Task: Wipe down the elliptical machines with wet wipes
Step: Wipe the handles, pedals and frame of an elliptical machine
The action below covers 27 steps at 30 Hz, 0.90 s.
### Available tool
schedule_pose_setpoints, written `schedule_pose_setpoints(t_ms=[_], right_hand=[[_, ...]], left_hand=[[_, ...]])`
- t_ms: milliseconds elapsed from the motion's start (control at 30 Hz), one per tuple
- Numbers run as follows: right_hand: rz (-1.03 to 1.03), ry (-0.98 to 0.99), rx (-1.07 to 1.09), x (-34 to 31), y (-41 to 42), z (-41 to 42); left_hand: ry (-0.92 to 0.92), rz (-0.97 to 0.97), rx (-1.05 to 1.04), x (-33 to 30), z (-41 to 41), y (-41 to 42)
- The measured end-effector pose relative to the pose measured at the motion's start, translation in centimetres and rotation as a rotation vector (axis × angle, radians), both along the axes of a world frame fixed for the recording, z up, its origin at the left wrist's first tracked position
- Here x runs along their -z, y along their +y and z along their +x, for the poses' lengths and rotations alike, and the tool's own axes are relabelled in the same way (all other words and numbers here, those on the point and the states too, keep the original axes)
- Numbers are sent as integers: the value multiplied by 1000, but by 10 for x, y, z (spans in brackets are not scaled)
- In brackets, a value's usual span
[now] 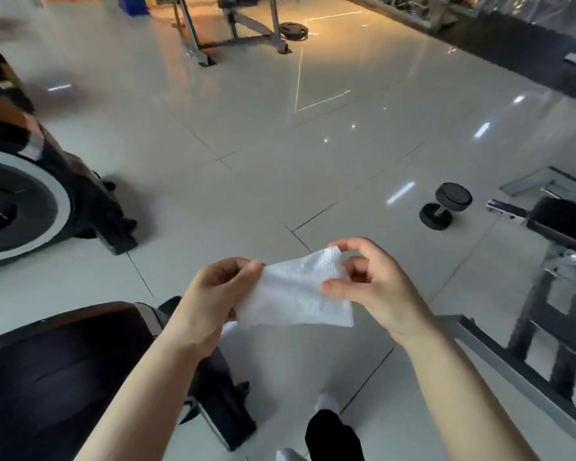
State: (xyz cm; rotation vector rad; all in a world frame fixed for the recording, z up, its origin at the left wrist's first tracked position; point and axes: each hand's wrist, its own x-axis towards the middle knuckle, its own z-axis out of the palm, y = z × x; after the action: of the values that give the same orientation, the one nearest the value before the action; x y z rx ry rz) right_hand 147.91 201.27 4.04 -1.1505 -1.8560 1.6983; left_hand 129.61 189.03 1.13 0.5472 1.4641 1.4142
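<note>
A white textured wet wipe [296, 294] is stretched between both hands in front of me. My left hand [210, 301] pinches its left edge, and my right hand [369, 281] pinches its right edge with thumb and fingers. Below my left forearm lies the dark, brown-trimmed housing of an elliptical machine [64, 367]. A second elliptical machine [30, 194], with a black flywheel ringed in white, stands at the left edge.
A black dumbbell [444, 206] lies on the glossy tiled floor to the right. A grey metal bench frame [546, 311] stands at the right. A weight rack with a plate [293, 30] is far ahead. My foot [333, 427] shows at the bottom.
</note>
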Motion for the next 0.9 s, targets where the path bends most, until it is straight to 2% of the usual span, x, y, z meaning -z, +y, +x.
schedule_pose_setpoints(t_ms=[100, 167, 300, 367, 533, 767, 900], right_hand=[[71, -32, -73, -8, 65, -2], [91, -34, -124, -13, 100, -11], [-61, 74, -294, -18, 149, -46], [-75, 99, -397, -16, 165, -76], [52, 125, -571, -8, 184, -175], [233, 124, -910, -10, 208, -348], [306, 129, -1082, -18, 203, -444]], left_hand=[[19, 0, -20, -11, 17, 49], [93, -29, 0, -16, 19, 73], [195, -88, -125, -22, 5, 102], [219, -104, -219, -21, -11, 107], [232, -117, -372, -13, -69, 104], [291, -105, -490, 4, -197, 113], [173, -28, -709, -4, -255, 116]])
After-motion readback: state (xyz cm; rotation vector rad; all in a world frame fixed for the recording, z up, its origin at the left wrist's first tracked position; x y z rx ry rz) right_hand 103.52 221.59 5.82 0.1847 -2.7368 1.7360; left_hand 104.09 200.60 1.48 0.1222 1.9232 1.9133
